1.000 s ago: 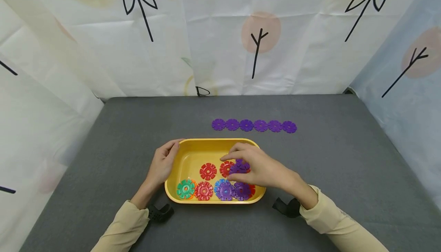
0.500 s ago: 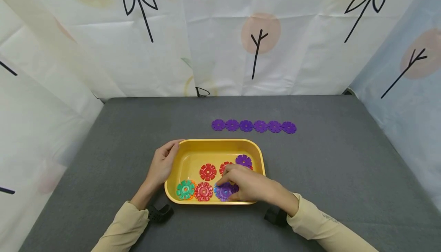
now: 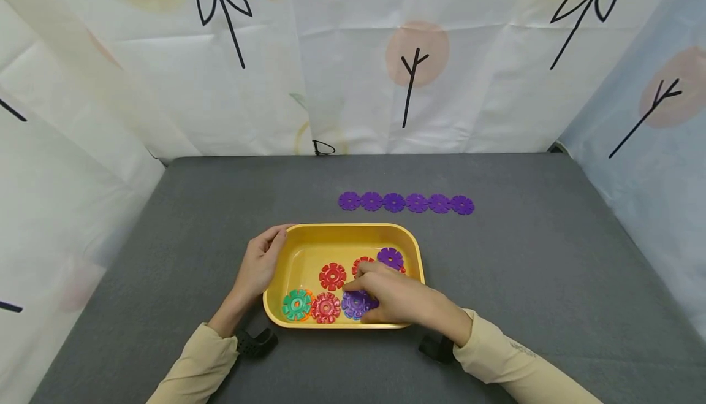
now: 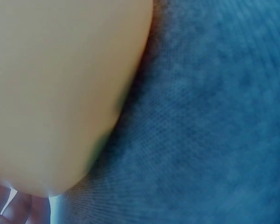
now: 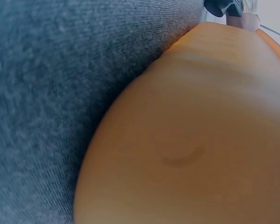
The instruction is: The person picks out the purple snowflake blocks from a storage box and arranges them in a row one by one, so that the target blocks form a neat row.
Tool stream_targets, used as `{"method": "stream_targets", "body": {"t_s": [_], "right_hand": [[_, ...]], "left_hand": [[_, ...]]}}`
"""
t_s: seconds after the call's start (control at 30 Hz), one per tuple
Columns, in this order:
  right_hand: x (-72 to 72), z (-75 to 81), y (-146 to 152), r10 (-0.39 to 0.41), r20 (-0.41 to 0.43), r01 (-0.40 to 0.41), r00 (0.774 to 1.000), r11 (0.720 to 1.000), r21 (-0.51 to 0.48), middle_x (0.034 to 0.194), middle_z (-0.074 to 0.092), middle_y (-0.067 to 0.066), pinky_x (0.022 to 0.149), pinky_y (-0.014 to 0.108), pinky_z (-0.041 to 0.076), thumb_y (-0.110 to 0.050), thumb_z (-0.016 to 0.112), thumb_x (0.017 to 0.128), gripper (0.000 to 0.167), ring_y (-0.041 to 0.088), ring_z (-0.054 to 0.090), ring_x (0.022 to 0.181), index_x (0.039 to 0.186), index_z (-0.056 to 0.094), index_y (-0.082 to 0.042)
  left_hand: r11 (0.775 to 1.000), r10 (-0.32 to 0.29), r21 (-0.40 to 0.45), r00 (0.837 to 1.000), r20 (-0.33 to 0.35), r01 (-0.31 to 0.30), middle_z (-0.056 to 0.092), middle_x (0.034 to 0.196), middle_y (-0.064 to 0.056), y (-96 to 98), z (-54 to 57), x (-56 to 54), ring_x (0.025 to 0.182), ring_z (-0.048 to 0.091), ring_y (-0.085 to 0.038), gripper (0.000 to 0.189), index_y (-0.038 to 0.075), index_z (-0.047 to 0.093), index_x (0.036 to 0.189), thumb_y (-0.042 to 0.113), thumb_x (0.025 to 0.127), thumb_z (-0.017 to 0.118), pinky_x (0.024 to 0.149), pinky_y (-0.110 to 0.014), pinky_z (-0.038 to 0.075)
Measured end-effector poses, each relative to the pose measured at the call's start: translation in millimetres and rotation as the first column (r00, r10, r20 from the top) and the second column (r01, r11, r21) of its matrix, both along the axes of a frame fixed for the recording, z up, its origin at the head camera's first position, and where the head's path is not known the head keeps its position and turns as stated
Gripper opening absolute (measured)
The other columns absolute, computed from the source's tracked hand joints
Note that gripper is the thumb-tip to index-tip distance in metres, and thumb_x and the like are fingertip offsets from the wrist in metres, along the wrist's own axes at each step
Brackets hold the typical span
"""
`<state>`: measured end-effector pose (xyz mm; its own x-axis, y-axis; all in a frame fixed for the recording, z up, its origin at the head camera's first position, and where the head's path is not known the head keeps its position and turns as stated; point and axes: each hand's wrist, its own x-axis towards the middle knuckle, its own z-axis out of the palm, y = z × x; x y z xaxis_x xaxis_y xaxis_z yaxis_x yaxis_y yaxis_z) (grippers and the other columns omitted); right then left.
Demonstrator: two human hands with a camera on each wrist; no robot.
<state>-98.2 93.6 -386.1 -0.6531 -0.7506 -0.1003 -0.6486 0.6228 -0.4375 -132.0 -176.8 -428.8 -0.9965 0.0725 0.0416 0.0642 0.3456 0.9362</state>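
Note:
My left hand (image 3: 263, 263) grips the yellow tray (image 3: 353, 231) at its far left corner. Inside the tray, my right hand (image 3: 399, 293) has its curled fingers and thumb about a purple flower-shaped disc (image 3: 355, 304), a bit of blue showing beneath. Red flower discs (image 3: 333, 276) lie left of that hand, a green one (image 3: 296, 304) over an orange one in the near left corner. Another purple disc (image 3: 390, 257) rests on red just beyond the right hand, which hides part of the tray's near right side. The wrist views show mostly blurred skin.
Beyond the tray, several purple flower discs (image 3: 394, 202) stand in a straight row on the dark grey table (image 3: 524, 257). Black wrist straps (image 3: 257, 343) sit below both hands. Printed white curtains (image 3: 353, 85) rise behind the table and along its sides.
The right hand has come down and toward the near side of the tray, its fingers closing in on the purple disc there. The left hand has stayed on the tray rim.

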Motion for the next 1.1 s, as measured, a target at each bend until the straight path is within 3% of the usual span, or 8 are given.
{"method": "stream_targets", "body": {"t_s": [0.17,0.4,0.67,0.83,1.1], "right_hand": [[-0.6,-0.3,-1.7,0.013,-0.009,-0.013,1.000,1.000,0.011,0.102,0.063,0.003,0.078,0.022,0.045,-0.022,0.089,0.078,0.046,0.008,0.047,0.086,0.121,0.076,-0.012],[-2.1,-5.6,-2.6,0.052,-0.129,-0.052,0.990,0.999,0.001,0.094,0.064,0.001,0.074,0.021,0.048,-0.025,0.086,0.077,0.035,0.008,0.051,0.083,0.108,0.076,-0.010],[-5.7,-4.8,-2.6,0.010,-0.123,-0.017,0.992,0.998,-0.060,0.093,0.062,0.000,0.069,0.016,0.043,-0.030,0.082,0.078,0.037,0.005,0.049,0.080,0.109,0.076,-0.011],[-11.5,6.4,7.5,-0.045,-0.158,0.026,0.986,0.992,-0.121,0.091,0.060,0.000,0.070,0.016,0.042,-0.029,0.083,0.078,0.040,0.006,0.048,0.079,0.112,0.075,-0.009],[-28.7,31.2,39.7,-0.211,-0.172,0.184,0.962,0.970,-0.156,0.091,0.057,0.003,0.062,0.018,0.040,-0.026,0.085,0.081,0.045,0.009,0.044,0.077,0.118,0.074,-0.004]], "left_hand": [[1.000,0.004,-0.005,1.000,-0.002,-0.004,0.067,0.129,-0.021,0.2,-0.4,0.7,0.107,0.068,-0.033,0.042,0.004,0.062,0.137,0.031,0.112,0.041,0.081,-0.015,0.056],[1.000,0.009,-0.009,1.000,0.007,-0.009,0.067,0.130,-0.021,0.3,0.1,0.4,0.108,0.068,-0.033,0.042,0.004,0.061,0.137,0.031,0.112,0.041,0.081,-0.015,0.056],[1.000,0.010,0.000,1.000,0.008,-0.010,0.067,0.130,-0.021,0.3,-0.2,0.7,0.108,0.068,-0.034,0.041,0.004,0.061,0.137,0.031,0.112,0.042,0.082,-0.015,0.056],[1.000,0.017,-0.011,1.000,0.009,-0.017,0.067,0.129,-0.020,0.8,0.1,0.9,0.107,0.068,-0.034,0.041,0.004,0.061,0.137,0.030,0.112,0.042,0.081,-0.015,0.056],[1.000,0.009,-0.007,1.000,0.022,-0.009,0.067,0.129,-0.021,0.3,0.7,0.8,0.106,0.068,-0.032,0.042,0.004,0.061,0.137,0.031,0.112,0.041,0.079,-0.016,0.057]]}}
